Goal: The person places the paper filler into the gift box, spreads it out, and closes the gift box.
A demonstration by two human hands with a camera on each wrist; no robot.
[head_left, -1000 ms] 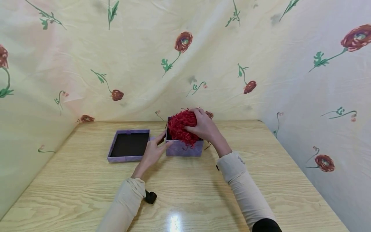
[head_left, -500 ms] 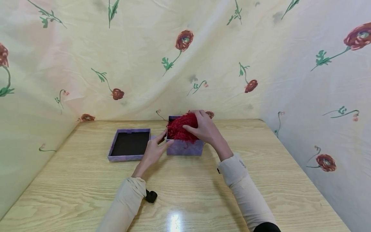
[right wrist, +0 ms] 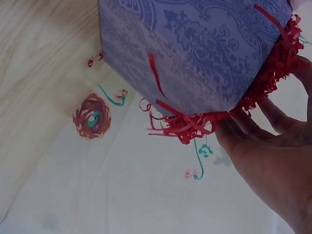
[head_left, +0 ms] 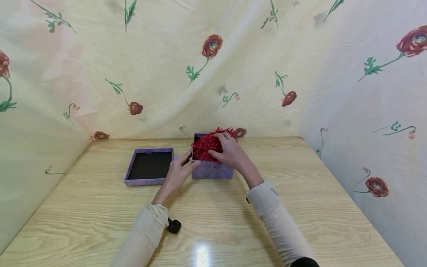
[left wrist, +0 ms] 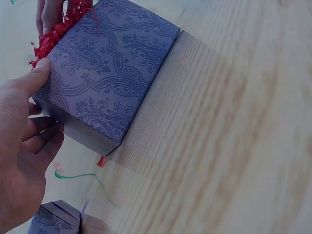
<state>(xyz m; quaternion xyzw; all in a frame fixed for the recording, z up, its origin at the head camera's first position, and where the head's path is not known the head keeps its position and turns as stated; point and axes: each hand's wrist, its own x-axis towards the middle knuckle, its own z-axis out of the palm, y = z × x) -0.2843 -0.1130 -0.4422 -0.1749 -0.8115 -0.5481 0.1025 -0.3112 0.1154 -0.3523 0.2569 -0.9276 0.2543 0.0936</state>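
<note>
A purple patterned gift box stands without its lid near the back of the table. Red shredded paper heaps up in it and spills over the rim at the back right. My left hand grips the box's left front corner, thumb on the front face by the rim and fingers along the side, as the left wrist view shows on the box. With thumb and fingers curled into the paper, my right hand holds part of it at the box's right side. Strands of paper hang outside that wall.
Left of the box lies its shallow lid, black inside face up. A flower-printed cloth rises behind the wooden table and on both sides. Loose red strands show by the box's foot.
My right hand has moved slightly down and left, pressing the shredded paper lower in the box, while more paper shows behind the fingers. The left hand stays on the box.
</note>
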